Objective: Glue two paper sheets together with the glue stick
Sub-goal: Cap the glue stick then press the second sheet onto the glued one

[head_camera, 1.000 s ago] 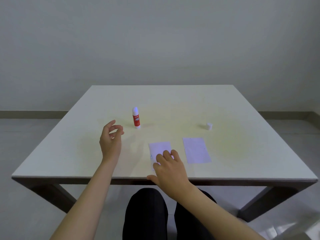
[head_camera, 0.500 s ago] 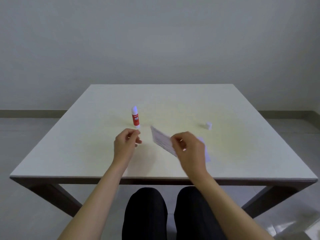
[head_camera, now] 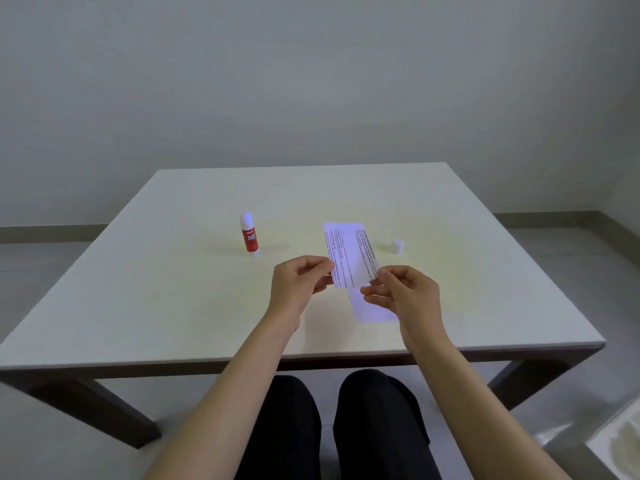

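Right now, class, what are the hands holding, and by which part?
Both hands, left and right, pinch the printed sheet by its lower corners, lifted off the table.

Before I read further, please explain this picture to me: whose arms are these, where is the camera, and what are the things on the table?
There is no machine here. A person sits at a pale square table and wears a wide-angle camera on the head, so you look forward and down along the person's own two bare arms.

The left hand and the right hand pinch the lower corners of a small white paper sheet with printed text and hold it up above the table. Under it, a second white paper sheet lies flat, partly hidden by the right hand.

Further back on the left, a red and white glue stick stands upright with its tip bare. A small white cap sits apart on the right; it is probably the glue stick's cap.
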